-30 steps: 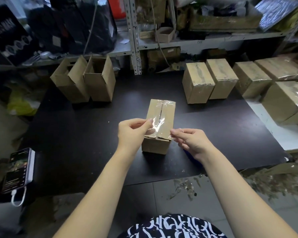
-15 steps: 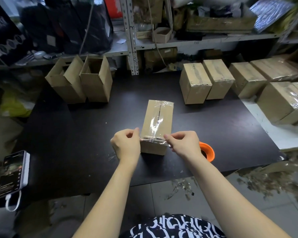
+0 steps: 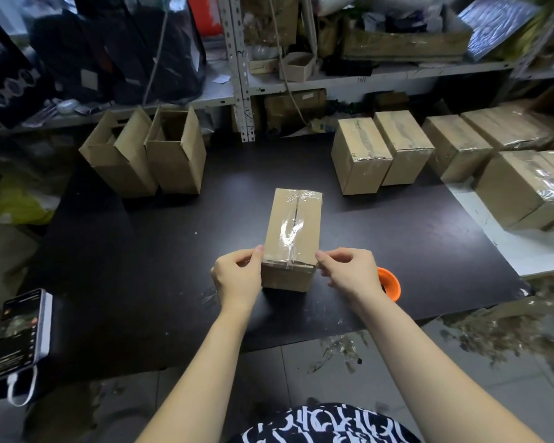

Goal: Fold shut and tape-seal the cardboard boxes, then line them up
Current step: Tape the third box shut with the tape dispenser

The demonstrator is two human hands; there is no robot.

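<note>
Two hands work one box (image 3: 293, 225), which stands mid-bench (image 3: 141, 251), a little toward the front edge. Your left hand (image 3: 237, 276) and right hand (image 3: 349, 273) each curl thumb and forefinger in a pinch on one end of the clear tape (image 3: 285, 263) laid across the box's near top edge; the other fingers are tucked under.

The likeliest fault is a crooked or puckered seal. If you pull one end down harder than the other, the strip skews off the edge and creases; the lengthwise strip already looks wrinkled, so a second bad lap may leave the seam gaping. The tape may also cling to your fingertips and lift as you let go; press it flat first.

The box looks light; a downward tug at its near end could tip it or drag it toward the front edge. The orange roll (image 3: 389, 284) lies just behind your right wrist near that edge; a careless wrist could knock it off.

Two open boxes (image 3: 147, 155) wait at the back left and the sealed row (image 3: 381, 151) stands at the back right; mind the phone (image 3: 20, 334) at the front left corner when you reach.
</note>
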